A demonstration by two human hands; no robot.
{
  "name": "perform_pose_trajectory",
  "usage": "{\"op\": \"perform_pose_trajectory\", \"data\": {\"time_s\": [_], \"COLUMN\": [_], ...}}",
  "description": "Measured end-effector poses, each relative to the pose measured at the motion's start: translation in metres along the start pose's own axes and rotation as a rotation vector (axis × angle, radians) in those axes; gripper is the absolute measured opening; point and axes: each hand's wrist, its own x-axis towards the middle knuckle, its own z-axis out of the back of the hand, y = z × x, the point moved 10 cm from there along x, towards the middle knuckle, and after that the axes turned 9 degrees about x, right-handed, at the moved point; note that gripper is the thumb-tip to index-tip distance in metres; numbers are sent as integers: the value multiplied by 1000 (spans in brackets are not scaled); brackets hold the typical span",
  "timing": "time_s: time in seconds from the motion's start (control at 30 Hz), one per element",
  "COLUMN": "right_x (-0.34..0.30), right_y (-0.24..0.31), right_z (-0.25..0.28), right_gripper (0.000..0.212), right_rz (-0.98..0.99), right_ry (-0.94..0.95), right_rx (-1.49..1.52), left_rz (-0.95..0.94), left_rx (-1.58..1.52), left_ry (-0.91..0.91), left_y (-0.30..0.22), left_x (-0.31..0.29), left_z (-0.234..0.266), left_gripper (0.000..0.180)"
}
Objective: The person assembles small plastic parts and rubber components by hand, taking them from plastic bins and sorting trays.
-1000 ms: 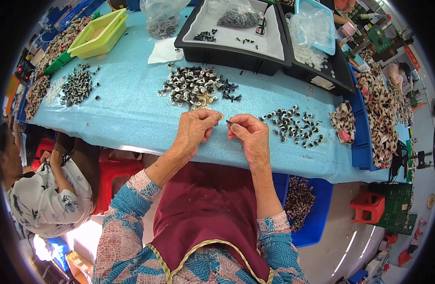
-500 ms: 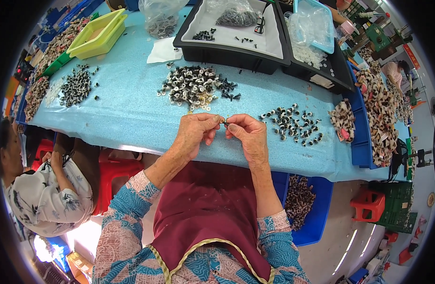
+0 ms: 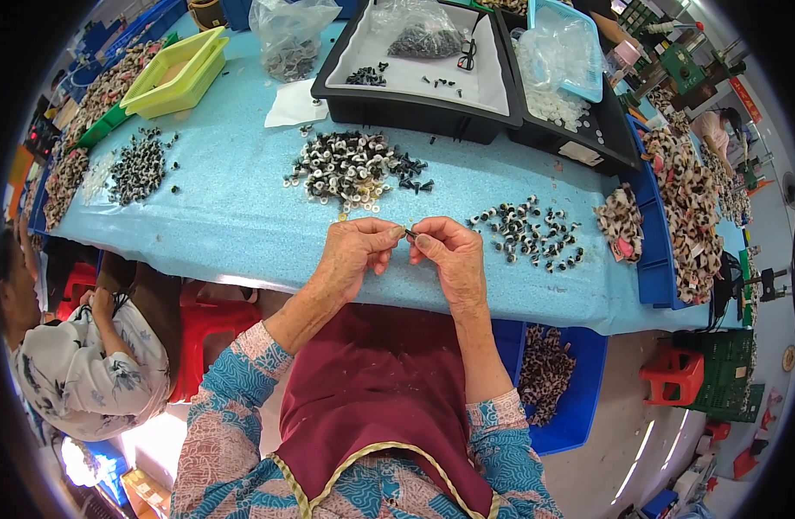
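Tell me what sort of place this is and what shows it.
Most likely a factory workshop: a heap of small black-and-white pieces lies on a long blue-covered table, beside a black tray and a blue bin full of fluffy patterned pieces.

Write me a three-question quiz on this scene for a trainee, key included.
1. True or false: the yellow tray stands to the left of the black tray with the white lining.
2. Multiple choice: what colour is the apron? a) green b) dark red c) white
3. Short answer: what does the right hand pinch between thumb and fingers?

Key: 1. True. 2. b. 3. A small black piece.
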Motion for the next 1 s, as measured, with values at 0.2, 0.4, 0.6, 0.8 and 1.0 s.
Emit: {"op": "perform_pose_trajectory", "data": {"time_s": [0.2,0.4,0.6,0.8,1.0], "right_x": [-1,-2,-1,-2,-2], "right_y": [1,0,-1,-1,-1], "right_z": [0,-1,-3,-2,-4], "right_gripper": [11,11,11,11,10], "right_rz": [14,9,-19,-2,-20], "right_ry": [16,22,28,15,21], "right_rx": [-61,-83,-80,-107,-106], "left_rz": [-10,-35,-65,-100,-58], "left_rx": [-4,0,-29,-31,0], "left_ry": [8,32,71,100,99], "left_y": [-2,-3,-2,-3,-3], "left_x": [0,1,0,-1,-1], "left_z": [-2,-2,-3,-8,-7], "left_gripper": [14,14,14,16,18]}}
